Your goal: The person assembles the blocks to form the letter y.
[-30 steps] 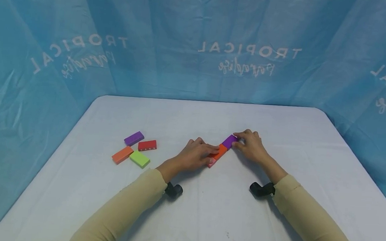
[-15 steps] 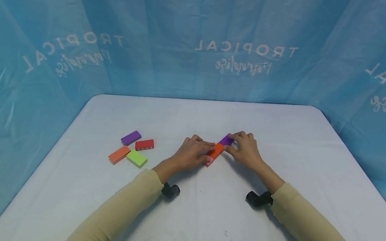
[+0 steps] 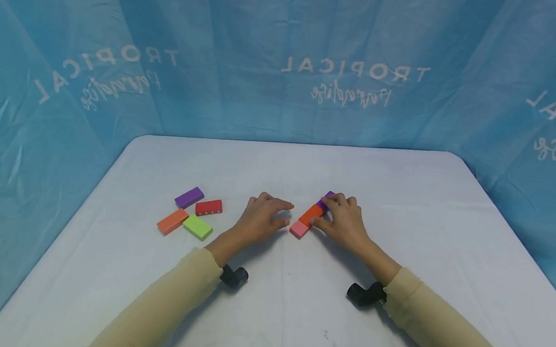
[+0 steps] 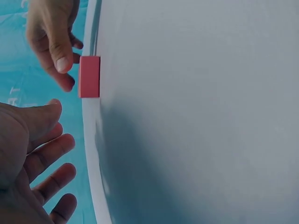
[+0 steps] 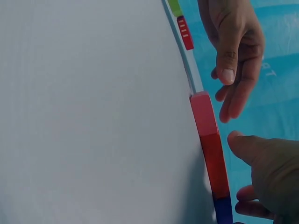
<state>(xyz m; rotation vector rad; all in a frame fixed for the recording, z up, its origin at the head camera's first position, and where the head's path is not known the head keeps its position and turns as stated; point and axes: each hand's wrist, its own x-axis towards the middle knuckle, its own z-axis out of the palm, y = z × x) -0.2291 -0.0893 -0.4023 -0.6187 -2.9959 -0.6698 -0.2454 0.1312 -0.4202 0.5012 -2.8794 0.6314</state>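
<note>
Three rectangular blocks lie end to end in a slanting row on the white table: a pink block (image 3: 299,229), an orange block (image 3: 311,215) and a purple block (image 3: 329,193). My right hand (image 3: 343,222) is over the far part of this row, its index finger across the purple block and its thumb beside the orange one. In the right wrist view a gap shows between the thumb (image 5: 240,144) and the row. My left hand (image 3: 258,220) is left of the pink block, apart from it, holding nothing, with its fingers (image 4: 51,154) spread.
To the left lie a second purple block (image 3: 189,197), a red block with white dots (image 3: 209,207), an orange-red block (image 3: 173,222) and a lime-green block (image 3: 197,227). A blue printed sheet (image 3: 244,100) hangs behind the table (image 3: 267,314).
My left hand has let go of the near end of the row and drawn back to the left, uncovering the pink block. My right hand has slid from the purple block toward the orange one.
</note>
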